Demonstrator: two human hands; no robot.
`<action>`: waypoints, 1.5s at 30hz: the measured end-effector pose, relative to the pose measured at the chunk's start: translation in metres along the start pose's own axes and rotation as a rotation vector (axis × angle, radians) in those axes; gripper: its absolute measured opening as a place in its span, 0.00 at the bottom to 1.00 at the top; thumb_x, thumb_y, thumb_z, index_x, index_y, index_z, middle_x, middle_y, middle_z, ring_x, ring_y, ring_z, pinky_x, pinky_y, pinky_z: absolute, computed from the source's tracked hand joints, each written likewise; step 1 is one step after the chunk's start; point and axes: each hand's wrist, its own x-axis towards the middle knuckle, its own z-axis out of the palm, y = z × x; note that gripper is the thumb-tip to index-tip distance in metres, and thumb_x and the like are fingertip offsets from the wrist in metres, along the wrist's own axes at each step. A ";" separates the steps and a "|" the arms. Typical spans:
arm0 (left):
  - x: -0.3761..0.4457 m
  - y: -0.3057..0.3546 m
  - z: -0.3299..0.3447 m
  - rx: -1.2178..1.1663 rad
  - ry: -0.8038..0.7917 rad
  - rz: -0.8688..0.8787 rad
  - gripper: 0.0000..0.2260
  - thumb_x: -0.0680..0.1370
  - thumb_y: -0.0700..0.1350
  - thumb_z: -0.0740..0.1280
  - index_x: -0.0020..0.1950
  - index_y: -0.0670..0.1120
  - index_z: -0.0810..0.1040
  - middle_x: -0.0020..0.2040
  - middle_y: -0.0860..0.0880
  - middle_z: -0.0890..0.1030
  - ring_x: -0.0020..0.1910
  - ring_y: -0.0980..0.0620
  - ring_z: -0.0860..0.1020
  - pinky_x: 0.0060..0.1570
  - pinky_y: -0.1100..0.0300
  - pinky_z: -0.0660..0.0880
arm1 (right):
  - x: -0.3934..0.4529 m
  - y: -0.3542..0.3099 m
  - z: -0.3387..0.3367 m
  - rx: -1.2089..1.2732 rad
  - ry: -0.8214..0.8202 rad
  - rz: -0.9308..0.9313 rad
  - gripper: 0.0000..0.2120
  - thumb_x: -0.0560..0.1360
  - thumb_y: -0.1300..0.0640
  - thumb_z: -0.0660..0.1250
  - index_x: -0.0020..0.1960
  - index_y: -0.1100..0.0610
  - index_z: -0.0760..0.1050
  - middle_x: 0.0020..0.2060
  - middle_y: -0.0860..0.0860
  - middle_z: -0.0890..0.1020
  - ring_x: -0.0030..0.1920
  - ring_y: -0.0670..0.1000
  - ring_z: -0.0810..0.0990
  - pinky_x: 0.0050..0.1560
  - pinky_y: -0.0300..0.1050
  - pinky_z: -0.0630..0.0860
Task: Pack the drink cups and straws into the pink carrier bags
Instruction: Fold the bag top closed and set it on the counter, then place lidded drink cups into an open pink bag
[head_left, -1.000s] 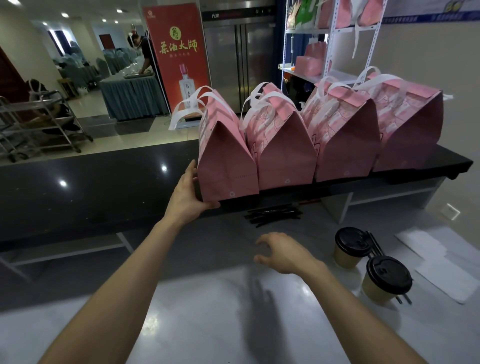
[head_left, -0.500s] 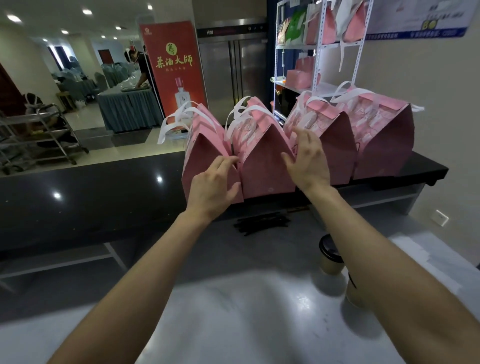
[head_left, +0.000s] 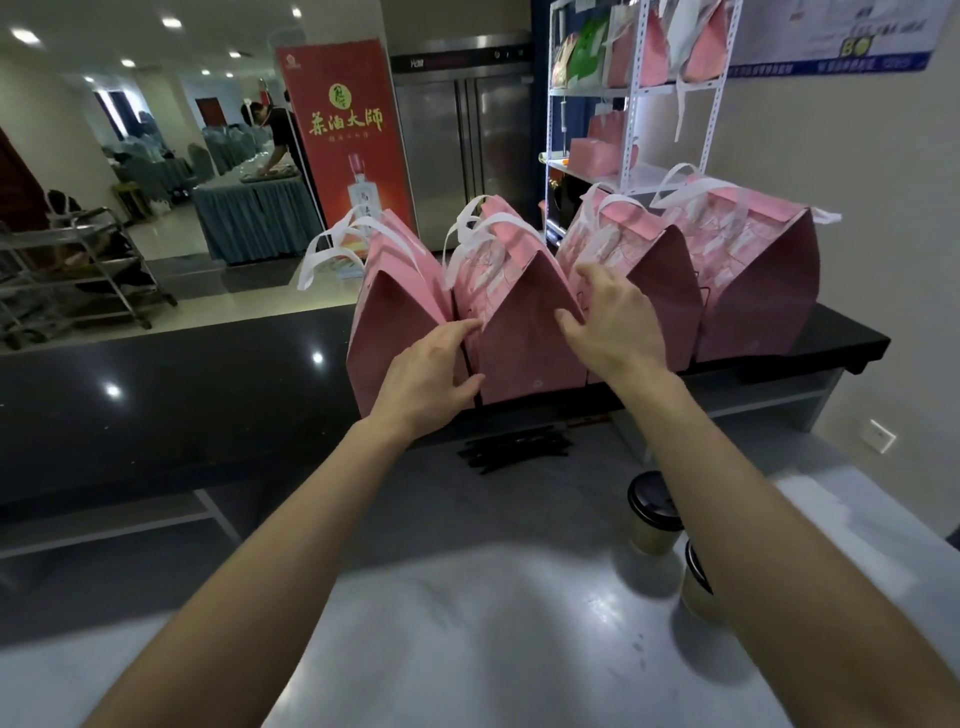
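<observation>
Several pink carrier bags with white handles stand in a row on the black raised counter (head_left: 156, 395). My left hand (head_left: 426, 374) touches the gap between the leftmost bag (head_left: 389, 317) and the second bag (head_left: 524, 343), fingers fairly straight. My right hand (head_left: 613, 322) lies with spread fingers on the right side of the second bag, against the third bag (head_left: 665, 275). Two paper drink cups with black lids (head_left: 652, 519) (head_left: 696, 587) stand on the grey lower counter (head_left: 467, 597), partly hidden by my right forearm. A pile of black straws (head_left: 514, 447) lies under the counter ledge.
A fourth pink bag (head_left: 753, 270) stands at the right end of the counter. A white metal shelf (head_left: 639, 104) with more pink bags rises behind. A red banner (head_left: 343, 130), steel fridge (head_left: 462, 135), a trolley (head_left: 78, 275) and a person at a table are beyond.
My left hand left the leftmost bag's side and moved right to the gap beside the second bag. My right hand rose from the lower counter onto the bags. The camera moved closer.
</observation>
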 end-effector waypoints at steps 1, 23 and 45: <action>-0.010 -0.004 -0.005 -0.015 -0.003 0.019 0.30 0.79 0.50 0.76 0.80 0.55 0.72 0.73 0.56 0.78 0.50 0.57 0.84 0.61 0.47 0.81 | -0.015 -0.001 -0.001 0.043 0.070 0.001 0.20 0.79 0.52 0.73 0.68 0.57 0.79 0.59 0.54 0.84 0.57 0.57 0.84 0.59 0.53 0.81; -0.412 -0.265 -0.175 0.182 -0.471 -0.857 0.23 0.83 0.59 0.72 0.77 0.57 0.75 0.69 0.57 0.82 0.64 0.56 0.82 0.64 0.53 0.79 | -0.216 -0.320 0.263 -0.025 -1.138 -0.594 0.30 0.83 0.41 0.68 0.82 0.48 0.68 0.78 0.50 0.74 0.74 0.55 0.75 0.69 0.53 0.75; -0.625 -0.528 -0.404 0.272 0.037 -0.859 0.21 0.79 0.40 0.68 0.72 0.48 0.81 0.58 0.47 0.89 0.57 0.41 0.85 0.63 0.48 0.78 | -0.328 -0.740 0.414 0.299 -0.785 -0.428 0.19 0.81 0.40 0.70 0.64 0.52 0.83 0.57 0.49 0.87 0.54 0.52 0.85 0.58 0.54 0.83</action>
